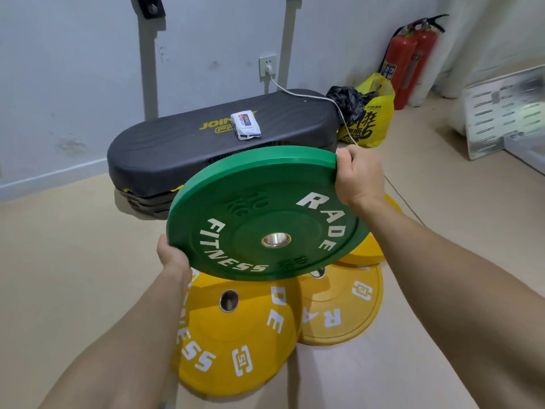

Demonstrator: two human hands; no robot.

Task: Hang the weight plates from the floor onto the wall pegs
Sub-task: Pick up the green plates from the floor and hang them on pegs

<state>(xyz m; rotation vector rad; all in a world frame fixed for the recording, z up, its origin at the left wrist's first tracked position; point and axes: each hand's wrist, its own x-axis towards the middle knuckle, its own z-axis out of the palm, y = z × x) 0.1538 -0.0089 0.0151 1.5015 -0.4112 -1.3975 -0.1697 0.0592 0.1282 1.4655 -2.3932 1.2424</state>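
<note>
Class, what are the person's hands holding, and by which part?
Both hold the green weight plate by its rim: the left hand at the near-left edge, the right hand at the far-right edge.

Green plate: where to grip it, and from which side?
By the rim, at two opposite points, from the sides, as the left hand and right hand do now. The green plate is a wide, smooth-faced disc held tilted; the rim is its only edge to wrap, and the centre hole must stay free for hanging.

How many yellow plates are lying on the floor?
3: the nearest plate, a second plate right of it, a third plate peeking from behind the green plate. Others may hide underneath.
</note>
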